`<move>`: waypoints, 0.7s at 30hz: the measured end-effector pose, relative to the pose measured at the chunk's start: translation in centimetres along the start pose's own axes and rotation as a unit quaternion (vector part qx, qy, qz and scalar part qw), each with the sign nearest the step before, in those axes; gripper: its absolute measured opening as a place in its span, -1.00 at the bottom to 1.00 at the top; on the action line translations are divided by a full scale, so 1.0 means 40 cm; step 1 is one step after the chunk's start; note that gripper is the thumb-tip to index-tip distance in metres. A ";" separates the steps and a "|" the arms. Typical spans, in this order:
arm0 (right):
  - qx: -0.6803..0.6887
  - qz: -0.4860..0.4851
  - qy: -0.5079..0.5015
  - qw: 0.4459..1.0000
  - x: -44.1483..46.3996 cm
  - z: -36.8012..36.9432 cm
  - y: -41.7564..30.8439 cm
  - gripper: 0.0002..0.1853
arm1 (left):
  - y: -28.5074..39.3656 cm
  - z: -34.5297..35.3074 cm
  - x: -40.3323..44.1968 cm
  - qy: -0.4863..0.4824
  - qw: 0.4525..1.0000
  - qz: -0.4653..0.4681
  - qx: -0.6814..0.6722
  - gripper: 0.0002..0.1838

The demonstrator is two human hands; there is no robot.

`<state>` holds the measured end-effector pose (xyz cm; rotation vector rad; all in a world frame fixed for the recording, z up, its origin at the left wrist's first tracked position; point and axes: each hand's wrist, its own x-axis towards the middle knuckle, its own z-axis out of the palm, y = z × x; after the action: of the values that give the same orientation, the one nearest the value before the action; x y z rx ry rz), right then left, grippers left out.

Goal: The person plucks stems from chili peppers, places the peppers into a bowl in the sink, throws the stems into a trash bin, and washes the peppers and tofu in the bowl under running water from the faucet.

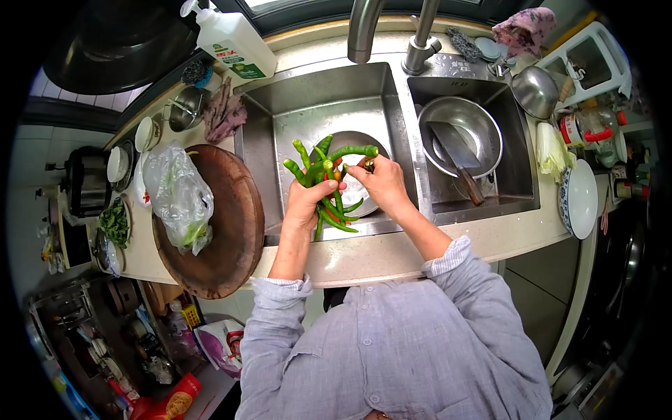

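Note:
My left hand [308, 201] is closed round a bunch of green peppers [337, 219], with a few red or orange ones among them. The bunch is held over the left sink basin [280, 105]. My right hand [381, 183] is closed at the right side of the bunch, its fingertips pinched on a small dark piece that looks like a pepper stem. Below both hands, a round metal bowl [359, 142] stands in the basin, partly hidden by the hands and peppers.
In the right basin, a cleaver [458, 157] lies across a metal bowl [495, 120]. A plastic bag [178, 196] rests on a round wooden board [234, 210] at left. The faucet [364, 35] hangs above; a white bowl [581, 199] stands at right.

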<state>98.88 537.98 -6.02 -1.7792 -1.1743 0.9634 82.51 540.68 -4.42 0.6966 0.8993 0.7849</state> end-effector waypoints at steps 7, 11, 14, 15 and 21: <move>0.364 -0.004 -0.140 0.921 -0.005 0.040 0.029 -0.87 | 0.004 0.012 -0.001 -0.021 0.999 -0.004 0.037 -0.62; 0.288 -0.106 -0.159 0.938 -0.007 0.016 0.025 -0.93 | 0.001 0.020 -0.011 -0.002 0.999 -0.032 0.008 -0.64; 0.042 -0.292 -0.015 0.955 -0.014 0.001 -0.002 -0.91 | -0.020 0.032 -0.012 0.032 0.995 -0.060 -0.073 -0.71; -0.046 -0.356 0.034 0.933 -0.013 -0.004 -0.015 -0.89 | -0.032 0.031 -0.007 0.047 0.992 -0.064 -0.096 -0.73; -0.044 -0.343 0.098 0.933 -0.005 0.021 0.019 -0.89 | -0.053 0.037 0.002 0.106 0.986 -0.071 -0.107 -0.75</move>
<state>98.33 537.77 -6.99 -1.3227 -1.5669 0.3154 84.47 539.35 -5.46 0.3612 1.0269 0.8241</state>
